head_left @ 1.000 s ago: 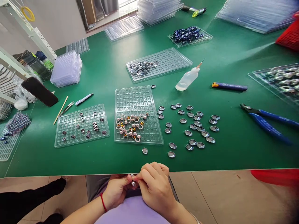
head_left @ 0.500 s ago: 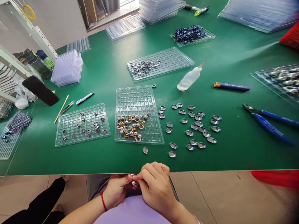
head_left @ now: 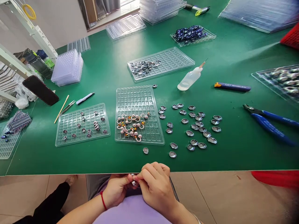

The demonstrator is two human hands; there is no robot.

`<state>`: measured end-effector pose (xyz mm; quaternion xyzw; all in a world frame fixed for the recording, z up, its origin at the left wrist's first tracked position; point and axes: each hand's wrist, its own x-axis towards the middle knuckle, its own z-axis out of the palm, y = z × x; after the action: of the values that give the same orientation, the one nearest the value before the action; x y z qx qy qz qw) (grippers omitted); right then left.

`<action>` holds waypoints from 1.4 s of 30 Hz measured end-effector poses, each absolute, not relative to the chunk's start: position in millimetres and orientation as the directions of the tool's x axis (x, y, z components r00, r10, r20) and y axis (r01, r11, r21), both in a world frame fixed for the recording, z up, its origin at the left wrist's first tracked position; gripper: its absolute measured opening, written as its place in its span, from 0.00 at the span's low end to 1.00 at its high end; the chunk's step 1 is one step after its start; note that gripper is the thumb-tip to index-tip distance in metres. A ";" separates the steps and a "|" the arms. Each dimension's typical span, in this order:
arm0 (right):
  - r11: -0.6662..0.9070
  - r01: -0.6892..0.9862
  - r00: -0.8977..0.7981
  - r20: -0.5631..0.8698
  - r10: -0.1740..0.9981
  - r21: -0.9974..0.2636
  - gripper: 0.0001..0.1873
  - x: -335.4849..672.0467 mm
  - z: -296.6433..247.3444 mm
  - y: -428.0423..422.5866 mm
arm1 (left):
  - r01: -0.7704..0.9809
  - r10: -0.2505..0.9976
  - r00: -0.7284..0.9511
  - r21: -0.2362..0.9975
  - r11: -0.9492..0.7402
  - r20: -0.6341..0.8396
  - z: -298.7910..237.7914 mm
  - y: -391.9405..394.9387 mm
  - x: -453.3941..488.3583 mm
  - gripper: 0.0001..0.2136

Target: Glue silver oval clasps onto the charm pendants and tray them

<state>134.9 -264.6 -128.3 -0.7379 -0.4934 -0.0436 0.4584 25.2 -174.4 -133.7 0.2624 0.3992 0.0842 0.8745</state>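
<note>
My left hand (head_left: 116, 189) and my right hand (head_left: 155, 183) meet just below the near edge of the green table (head_left: 105, 68), over my lap. Both pinch a small silver metal piece (head_left: 134, 181) between their fingertips. A red cord circles my left wrist. Straight ahead lies a clear grid tray (head_left: 137, 113) with a heap of pink and orange beaded rings (head_left: 131, 126). To its right, several loose silver oval cups (head_left: 196, 127) are scattered on the table. One lone cup (head_left: 145, 150) sits nearest my hands.
A second tray (head_left: 81, 124) with small dark pieces lies left. Farther back are a tray of silver parts (head_left: 160, 63), a glue bottle (head_left: 190, 78), a blue knife (head_left: 232, 87) and blue pliers (head_left: 268, 123). A phone (head_left: 40, 90) leans at left. Another person's dark leg (head_left: 46, 205) shows below.
My hands stay pinched on the small metal piece in the same place. The dark-clothed leg at lower left has shifted to the right. The view has drifted slightly.
</note>
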 end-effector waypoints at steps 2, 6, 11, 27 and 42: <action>-0.093 0.768 0.509 0.516 0.689 -0.634 0.17 135.0 -128.2 -264.6 | 0.063 0.358 0.666 0.528 0.847 -0.654 -132.8 -174.7 25.3 0.16; -0.094 0.767 0.509 0.514 0.690 -0.634 0.17 135.3 -128.3 -264.6 | 0.067 0.359 0.661 0.529 0.846 -0.658 -131.2 -175.0 26.1 0.16; -0.091 0.770 0.506 0.517 0.690 -0.632 0.17 135.3 -128.5 -265.2 | 0.076 0.358 0.653 0.528 0.846 -0.668 -129.9 -174.2 26.5 0.17; -0.091 0.769 0.509 0.519 0.687 -0.633 0.16 134.1 -128.1 -265.4 | 0.091 0.364 0.641 0.538 0.838 -0.675 -127.5 -174.5 28.0 0.18; -0.094 0.771 0.515 0.530 0.674 -0.630 0.16 133.8 -128.1 -265.2 | 0.087 0.372 0.635 0.541 0.837 -0.677 -130.5 -175.2 26.7 0.18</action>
<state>133.8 -265.2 -128.1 -0.7377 -0.4898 -0.0524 0.4617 26.7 -175.2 -130.5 0.2735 0.4192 0.0827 0.8617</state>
